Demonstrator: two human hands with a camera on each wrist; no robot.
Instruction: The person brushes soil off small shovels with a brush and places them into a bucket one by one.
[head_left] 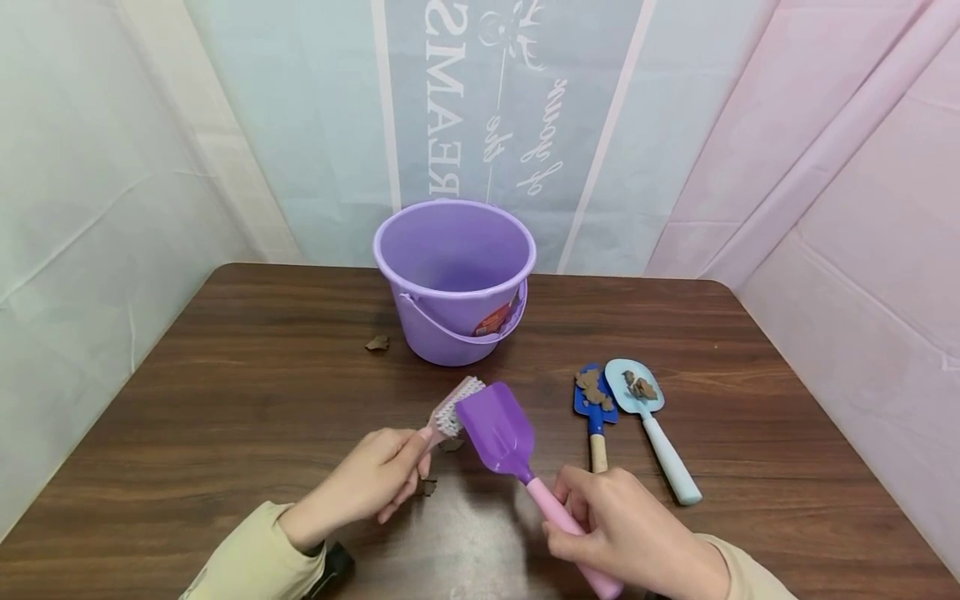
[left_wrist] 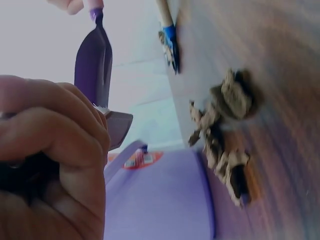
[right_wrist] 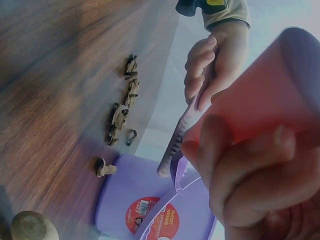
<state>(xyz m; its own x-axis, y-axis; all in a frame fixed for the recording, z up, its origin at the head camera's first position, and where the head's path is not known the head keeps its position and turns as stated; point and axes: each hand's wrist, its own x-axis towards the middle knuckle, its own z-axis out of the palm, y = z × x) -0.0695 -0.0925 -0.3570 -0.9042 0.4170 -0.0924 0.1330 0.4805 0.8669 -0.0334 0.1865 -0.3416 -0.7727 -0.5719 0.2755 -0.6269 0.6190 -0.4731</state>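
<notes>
My left hand (head_left: 371,475) grips the handle of a pink brush (head_left: 442,417) with white bristles, raised above the table. My right hand (head_left: 626,525) holds a purple toy shovel (head_left: 498,425) by its pink handle, the blade up at the brush head. Bristles and blade edge meet or nearly meet; the exact contact cannot be told. No scraps show on the visible part of the blade. Brown crumpled scraps, like dry leaves (left_wrist: 235,97), lie on the table below the hands, partly hidden in the head view. Behind them stands a purple bucket (head_left: 442,333), its handle hanging down in front.
To the right lie a small blue shovel (head_left: 596,423) with a wooden handle and a pale blue shovel (head_left: 671,462), both bearing brown scraps. One scrap (head_left: 377,342) lies left of the bucket. Fabric curtains (head_left: 300,150) surround the wooden table (head_left: 225,400).
</notes>
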